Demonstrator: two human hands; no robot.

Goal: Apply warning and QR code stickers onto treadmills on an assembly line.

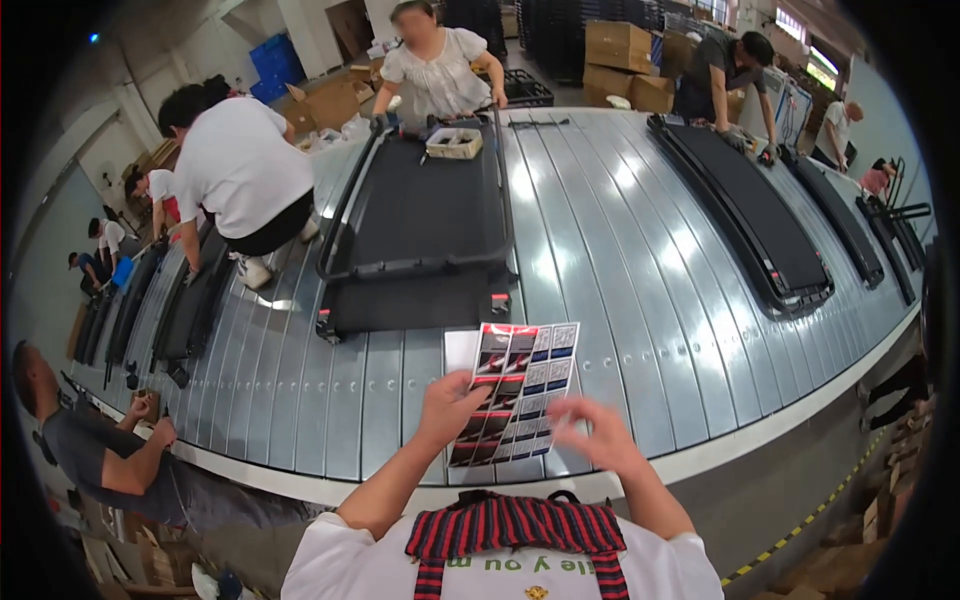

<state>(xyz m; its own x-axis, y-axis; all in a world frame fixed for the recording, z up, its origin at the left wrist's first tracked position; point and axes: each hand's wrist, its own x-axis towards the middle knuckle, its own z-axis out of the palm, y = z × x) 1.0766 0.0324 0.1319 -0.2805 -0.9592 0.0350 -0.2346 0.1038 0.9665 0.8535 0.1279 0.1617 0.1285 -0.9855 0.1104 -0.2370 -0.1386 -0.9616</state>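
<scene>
A sheet of printed stickers (pixel 518 400), with red and black labels beside white and blue ones, is held up in front of me. My left hand (pixel 450 408) grips it at its left edge, thumb over the front. Beside the sheet's right edge is my right hand (pixel 598 432), its fingers smeared by motion; whether they pinch anything cannot be made out. Behind the top left of the sheet a white paper (pixel 461 350) shows. Just beyond lies a black treadmill (pixel 410 220) with a dark belt and a tubular frame folded over it.
The treadmill rests on a wide metal slat conveyor (pixel 590 260). More treadmill decks lie right (pixel 750 200) and left (pixel 190 310). A parts box (pixel 454 144) sits on the near treadmill. A person in white (pixel 245 160) bends over the conveyor; other people work around it. Cartons (pixel 617 45) stand behind.
</scene>
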